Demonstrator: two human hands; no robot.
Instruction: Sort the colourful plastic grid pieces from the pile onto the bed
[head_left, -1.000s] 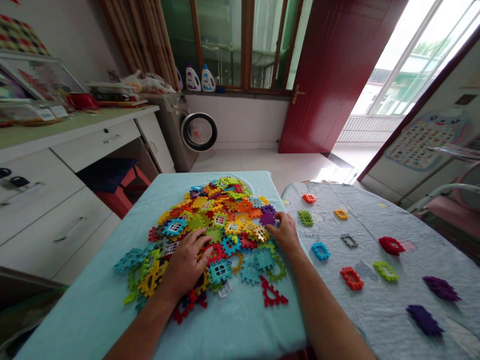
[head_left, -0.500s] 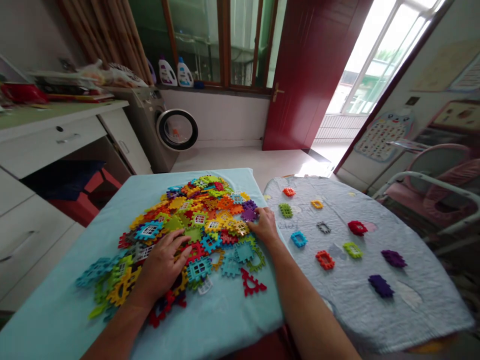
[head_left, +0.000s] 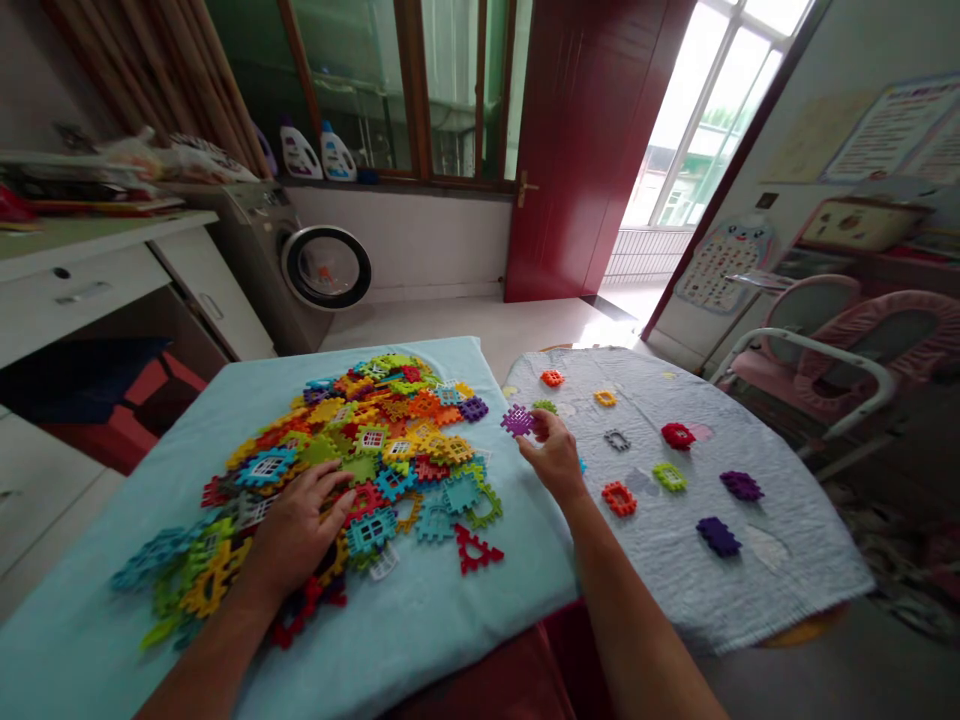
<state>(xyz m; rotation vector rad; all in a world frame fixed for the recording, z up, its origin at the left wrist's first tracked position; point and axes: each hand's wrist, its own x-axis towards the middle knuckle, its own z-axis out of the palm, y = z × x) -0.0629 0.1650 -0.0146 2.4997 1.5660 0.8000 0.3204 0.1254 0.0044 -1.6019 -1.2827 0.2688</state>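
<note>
From where I stand, the purple piece (head_left: 517, 420) looks to be the one at risk: the right hand (head_left: 553, 455) has it by one edge, over the line where the blue-covered counter (head_left: 420, 610) meets the round counter (head_left: 780, 600). A loose pinch could let it slip down at that seam, I'd guess. If the hand dipped too low, it might also nudge the green piece (head_left: 544, 406) or the blue piece (head_left: 583, 465), both partly hidden by it. On the other side, a drag of the left hand (head_left: 292, 525) might pull interlocked bits off the heap of colorful pieces (head_left: 375, 440) and spill them towards the near edge. As for how they're held, the right arm reaches forward, wrist bent inwards, thumb and fingers narrowed on the purple piece, which points towards the heap. The left arm slants in from the near side, palm down over the heap, its fingers loosely spread and the thumb apart; whether anything sits beneath that palm, I can't tell. The red triangle (head_left: 476, 552) lies between the forearms.
</note>
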